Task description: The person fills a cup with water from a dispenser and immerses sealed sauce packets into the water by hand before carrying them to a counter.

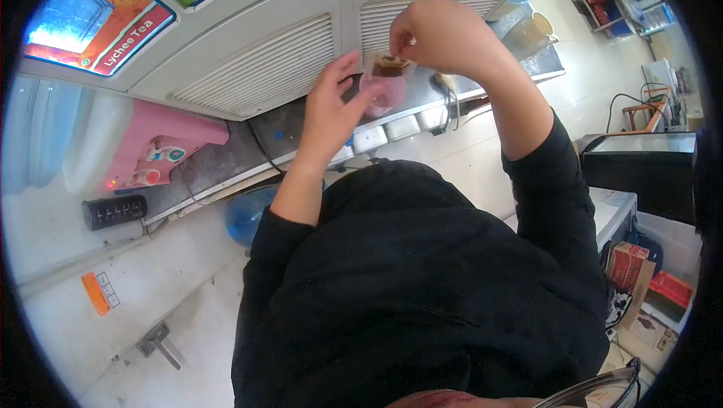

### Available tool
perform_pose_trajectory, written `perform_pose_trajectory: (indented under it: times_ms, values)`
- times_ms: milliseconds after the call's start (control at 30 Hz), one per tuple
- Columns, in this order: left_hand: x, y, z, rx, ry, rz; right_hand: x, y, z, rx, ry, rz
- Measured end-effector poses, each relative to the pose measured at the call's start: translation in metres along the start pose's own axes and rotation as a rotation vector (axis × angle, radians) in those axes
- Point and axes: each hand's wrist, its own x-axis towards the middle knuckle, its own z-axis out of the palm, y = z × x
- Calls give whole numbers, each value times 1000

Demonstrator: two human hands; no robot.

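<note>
On the narrow dark counter a pink translucent container stands below the vents of a drink dispenser. My left hand is beside it, fingers spread, the thumb against its near side. Over the container hangs a small clear bag with brown contents. My right hand pinches the bag's top edge from above, its fingers curled. Whether the bag's lower end is inside the container is hard to tell.
A pink and white machine sits at the left, with a black cup near it. A clear pitcher stands at the counter's right end. Below the counter is a blue water bottle. A dark cable crosses the counter.
</note>
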Motion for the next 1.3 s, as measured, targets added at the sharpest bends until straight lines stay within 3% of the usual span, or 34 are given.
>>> perform_pose_trajectory:
  times_ms: [67,167,267,333,433,533,833,1167,1300]
  values:
    - [12,-3,11,103,-55,52,-7,-2,-2,66,55,-6]
    - [21,2,15,-82,-131,-266,-13,0,6,161,176,-16]
    - [24,-2,22,-172,-43,-119,-21,8,21,289,312,-24]
    - [24,5,22,-224,-51,-178,-27,10,30,352,338,5]
    - [24,7,19,-266,-82,-229,-30,14,42,689,255,135]
    - [21,19,20,-316,-107,-217,-37,8,34,814,208,262]
    - [12,47,15,-342,-80,-11,-48,2,27,1036,221,85]
    - [1,70,13,-335,-103,153,-60,-13,16,1227,244,30]
    - [0,74,12,-449,-107,2,-59,-15,25,1255,376,23]
